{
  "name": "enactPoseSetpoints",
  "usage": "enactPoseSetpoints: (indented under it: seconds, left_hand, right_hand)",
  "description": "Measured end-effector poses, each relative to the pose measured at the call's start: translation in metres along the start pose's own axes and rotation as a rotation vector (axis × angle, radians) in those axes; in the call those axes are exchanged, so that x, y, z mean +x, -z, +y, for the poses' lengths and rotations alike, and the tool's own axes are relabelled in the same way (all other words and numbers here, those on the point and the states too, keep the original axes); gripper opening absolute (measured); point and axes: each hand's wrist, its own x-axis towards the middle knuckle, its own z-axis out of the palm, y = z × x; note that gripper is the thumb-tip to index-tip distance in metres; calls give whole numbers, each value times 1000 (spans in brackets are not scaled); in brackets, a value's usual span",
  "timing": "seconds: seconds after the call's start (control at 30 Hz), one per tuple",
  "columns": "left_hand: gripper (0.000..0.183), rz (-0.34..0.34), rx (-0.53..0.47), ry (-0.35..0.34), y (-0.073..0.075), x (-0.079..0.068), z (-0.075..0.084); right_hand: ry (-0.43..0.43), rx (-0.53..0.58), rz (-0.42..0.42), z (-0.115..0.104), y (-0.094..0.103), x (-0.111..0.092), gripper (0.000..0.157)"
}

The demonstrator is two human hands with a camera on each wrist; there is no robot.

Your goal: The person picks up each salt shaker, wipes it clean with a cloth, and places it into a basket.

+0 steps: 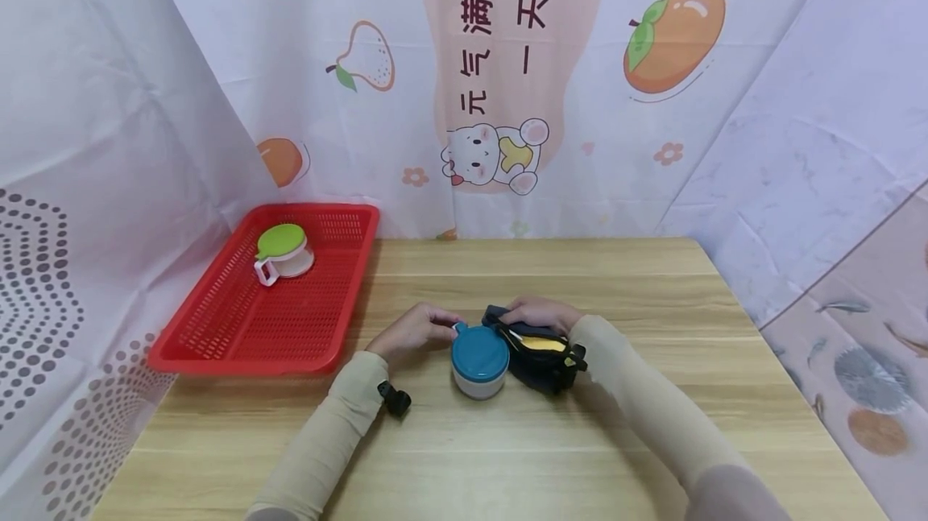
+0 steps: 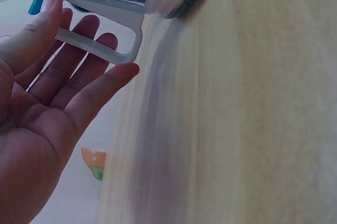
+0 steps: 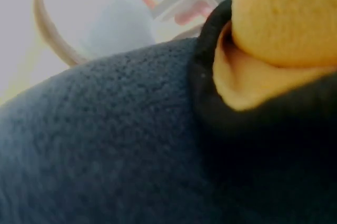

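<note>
A seasoning jar with a blue lid [image 1: 480, 353] and clear body stands on the table. My left hand [image 1: 420, 332] is at its far left side. In the left wrist view, the left thumb and fingers [image 2: 100, 89] hold the jar's white handle [image 2: 100, 50]. My right hand [image 1: 540, 313] grips a dark blue fleecy cloth [image 1: 532, 368] with black edging and a yellow inner side, against the jar's right side. Up close in the right wrist view, the cloth [image 3: 105, 134] covers most of the picture; the right fingers are hidden there.
A red plastic basket [image 1: 351, 287] stands at the left back of the wooden table [image 1: 464, 456]. Inside it lies a similar jar with a green lid [image 1: 283, 240]. A printed curtain [image 1: 580, 207] hangs behind the table.
</note>
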Motion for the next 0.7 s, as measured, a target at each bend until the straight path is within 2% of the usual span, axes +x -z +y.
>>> enactPoseSetpoints:
  seconds: [0.2, 0.3, 0.5, 0.7]
  left_hand:
    - [29, -13, 7, -38, -1, 1, -1]
    - [29, -13, 13, -68, -2, 3, -1]
    - [33, 3, -6, -49, -2, 3, -1]
    - [32, 13, -23, -29, -1, 2, 0]
  right_hand:
    - [-45, -146, 34, -9, -2, 15, 43]
    - [-45, -169, 13, -12, -3, 25, 46]
    - [-6, -244, -42, -17, 1, 39, 47]
    - [-8, -233, -72, -18, 4, 40, 46]
